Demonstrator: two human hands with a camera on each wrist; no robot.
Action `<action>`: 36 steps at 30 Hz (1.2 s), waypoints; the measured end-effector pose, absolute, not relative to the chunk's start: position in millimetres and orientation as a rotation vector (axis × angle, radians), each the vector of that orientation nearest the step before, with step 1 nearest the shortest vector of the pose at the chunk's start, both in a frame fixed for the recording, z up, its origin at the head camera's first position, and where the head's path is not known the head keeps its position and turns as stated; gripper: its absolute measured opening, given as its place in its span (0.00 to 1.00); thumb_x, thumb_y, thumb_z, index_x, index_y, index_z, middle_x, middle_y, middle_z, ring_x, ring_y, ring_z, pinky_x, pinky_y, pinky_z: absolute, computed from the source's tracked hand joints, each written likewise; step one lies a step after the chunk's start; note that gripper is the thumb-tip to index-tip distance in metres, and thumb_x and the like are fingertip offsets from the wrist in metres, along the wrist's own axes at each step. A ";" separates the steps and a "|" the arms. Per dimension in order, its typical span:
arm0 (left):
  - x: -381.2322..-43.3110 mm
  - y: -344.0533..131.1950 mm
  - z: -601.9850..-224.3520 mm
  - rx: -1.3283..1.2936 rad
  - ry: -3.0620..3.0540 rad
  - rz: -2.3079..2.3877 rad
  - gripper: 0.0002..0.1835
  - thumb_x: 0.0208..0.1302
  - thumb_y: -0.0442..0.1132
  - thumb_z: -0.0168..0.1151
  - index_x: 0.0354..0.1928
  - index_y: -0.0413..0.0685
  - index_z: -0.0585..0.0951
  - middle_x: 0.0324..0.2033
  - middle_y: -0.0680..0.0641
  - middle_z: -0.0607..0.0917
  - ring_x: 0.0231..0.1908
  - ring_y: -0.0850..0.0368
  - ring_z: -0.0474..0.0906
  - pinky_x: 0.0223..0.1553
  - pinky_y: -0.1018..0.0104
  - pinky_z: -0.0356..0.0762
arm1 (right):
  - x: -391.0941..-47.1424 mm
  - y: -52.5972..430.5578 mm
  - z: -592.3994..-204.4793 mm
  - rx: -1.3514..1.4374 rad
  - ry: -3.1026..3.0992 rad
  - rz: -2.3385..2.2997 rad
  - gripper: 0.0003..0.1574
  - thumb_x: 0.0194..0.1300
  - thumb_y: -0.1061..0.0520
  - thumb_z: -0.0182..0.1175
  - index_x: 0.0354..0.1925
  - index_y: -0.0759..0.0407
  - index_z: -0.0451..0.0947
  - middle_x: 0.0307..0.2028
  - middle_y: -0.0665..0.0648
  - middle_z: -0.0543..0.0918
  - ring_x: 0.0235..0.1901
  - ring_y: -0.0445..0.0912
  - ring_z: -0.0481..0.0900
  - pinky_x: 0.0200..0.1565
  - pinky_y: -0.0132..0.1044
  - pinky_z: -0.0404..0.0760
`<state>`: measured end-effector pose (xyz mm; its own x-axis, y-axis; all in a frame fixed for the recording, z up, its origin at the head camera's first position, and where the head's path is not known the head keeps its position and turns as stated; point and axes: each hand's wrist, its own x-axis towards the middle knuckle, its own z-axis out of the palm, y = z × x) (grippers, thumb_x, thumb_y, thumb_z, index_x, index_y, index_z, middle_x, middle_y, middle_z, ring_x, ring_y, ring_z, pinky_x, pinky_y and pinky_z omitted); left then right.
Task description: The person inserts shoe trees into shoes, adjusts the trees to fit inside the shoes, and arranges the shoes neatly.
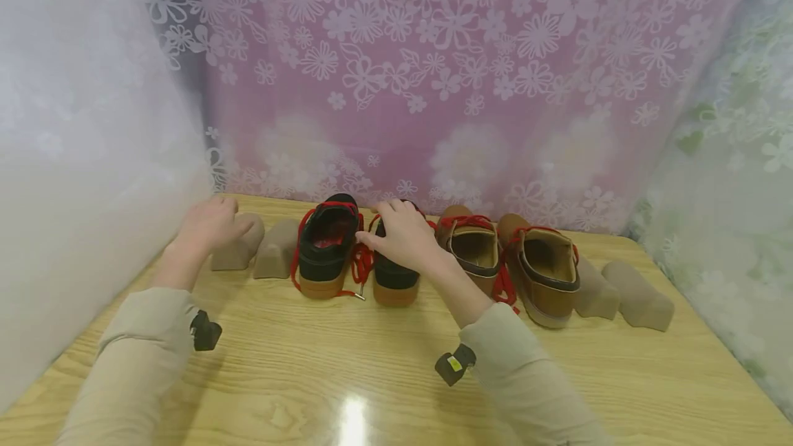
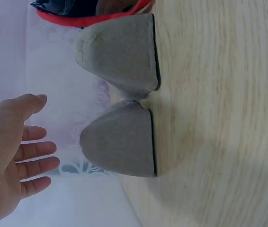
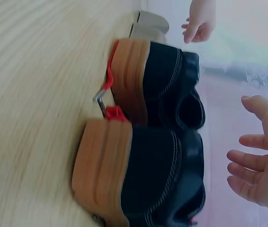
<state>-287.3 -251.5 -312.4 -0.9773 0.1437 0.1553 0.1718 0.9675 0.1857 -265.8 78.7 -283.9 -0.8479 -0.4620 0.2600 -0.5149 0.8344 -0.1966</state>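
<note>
My left hand (image 1: 207, 231) is held over a beige toe-shaped block (image 1: 229, 258) at the left end of the row, with a second such block (image 1: 272, 260) beside it. In the left wrist view the left hand (image 2: 4, 153) has its fingers extended, apart from both blocks. Above the right one of two black lace-up shoes (image 1: 396, 282) hovers my right hand (image 1: 405, 234), hiding much of its opening. A gap shows between the right hand (image 3: 264, 156) and that black shoe (image 3: 157, 175) in the right wrist view. The left black shoe (image 1: 319, 272) has red laces hanging loose.
Two brown shoes (image 1: 548, 298) with red laces stand right of the black pair. Beyond them lie two more beige blocks (image 1: 644, 301). The wooden table (image 1: 310, 363) meets a pink flowered curtain (image 1: 403, 122) behind, with pale sheets at both sides.
</note>
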 end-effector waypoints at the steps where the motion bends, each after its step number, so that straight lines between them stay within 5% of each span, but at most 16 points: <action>1: -286.8 -252.9 -313.5 -0.236 -2.982 -0.300 0.25 0.65 0.51 0.48 0.42 0.29 0.71 0.43 0.30 0.74 0.43 0.34 0.72 0.42 0.42 0.68 | -265.2 75.1 -284.5 0.770 -2.819 0.395 0.36 0.62 0.37 0.56 0.59 0.59 0.69 0.54 0.59 0.73 0.55 0.55 0.68 0.55 0.48 0.68; 9: -287.5 -261.7 -323.1 -0.257 -3.040 -0.299 0.27 0.64 0.45 0.52 0.53 0.24 0.68 0.50 0.25 0.71 0.49 0.27 0.67 0.49 0.38 0.64 | -258.6 51.4 -291.8 0.850 -2.837 0.423 0.33 0.61 0.38 0.57 0.55 0.59 0.72 0.54 0.58 0.73 0.56 0.53 0.67 0.55 0.45 0.68; 18: -285.9 -264.3 -338.7 -0.283 -3.078 -0.258 0.34 0.59 0.48 0.60 0.57 0.27 0.66 0.52 0.24 0.68 0.51 0.26 0.65 0.51 0.36 0.61 | -255.8 32.9 -305.8 0.839 -2.904 0.257 0.35 0.61 0.35 0.56 0.55 0.58 0.70 0.45 0.57 0.74 0.45 0.51 0.71 0.46 0.42 0.72; 36: -287.6 -260.8 -355.0 -0.379 -3.066 -0.115 0.38 0.47 0.49 0.69 0.55 0.32 0.66 0.45 0.26 0.70 0.47 0.27 0.68 0.45 0.37 0.65 | -257.1 23.6 -320.3 0.834 -2.949 0.075 0.32 0.60 0.34 0.56 0.50 0.56 0.71 0.42 0.56 0.74 0.41 0.51 0.72 0.42 0.43 0.73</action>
<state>-287.6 -260.8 -355.0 -0.9687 0.2412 0.0589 0.2449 0.9672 0.0678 -257.1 23.6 -320.3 -0.8493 -0.5208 0.0862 -0.5245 0.8510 -0.0266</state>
